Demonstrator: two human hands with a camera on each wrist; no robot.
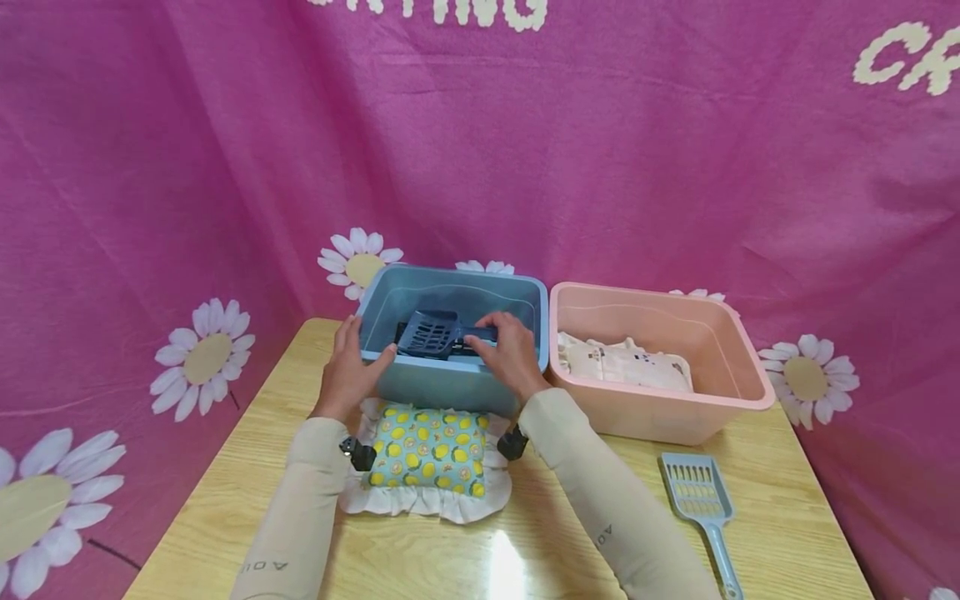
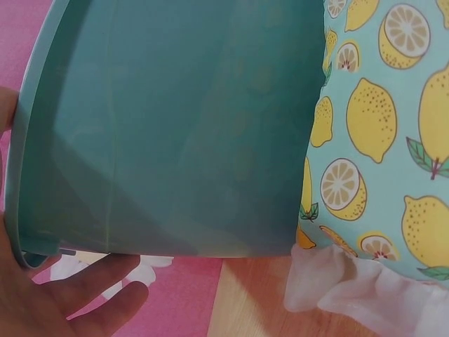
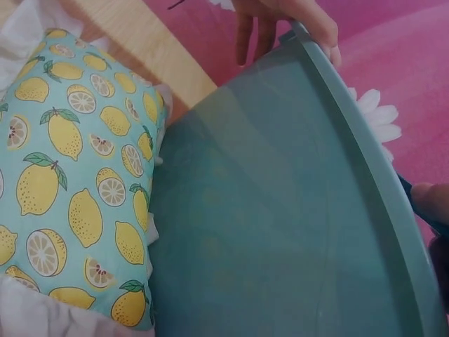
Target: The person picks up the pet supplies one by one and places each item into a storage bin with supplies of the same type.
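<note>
A blue plastic bin [image 1: 442, 379] stands at the back of the table. My left hand [image 1: 348, 371] grips its front left corner, thumb over the rim and fingers along the outside. My right hand [image 1: 510, 346] holds a dark blue slotted litter scoop [image 1: 431, 333] by its handle, over the bin's opening near the front rim. Dark items lie under the scoop, too covered to make out. Against the bin's front lies a lemon-print pillow [image 1: 427, 450] with a white ruffle, between my forearms. In the right wrist view, only a little of the scoop [image 3: 414, 200] shows past the rim.
To the right, touching or nearly touching the blue bin, stands a pink bin [image 1: 637, 408] with a cream ruffled pillow [image 1: 626, 365] inside. A grey-blue slotted scoop [image 1: 697, 492] lies at the table's right. Purple flowered cloth [image 1: 637, 167] hangs behind the wooden table [image 1: 420, 554].
</note>
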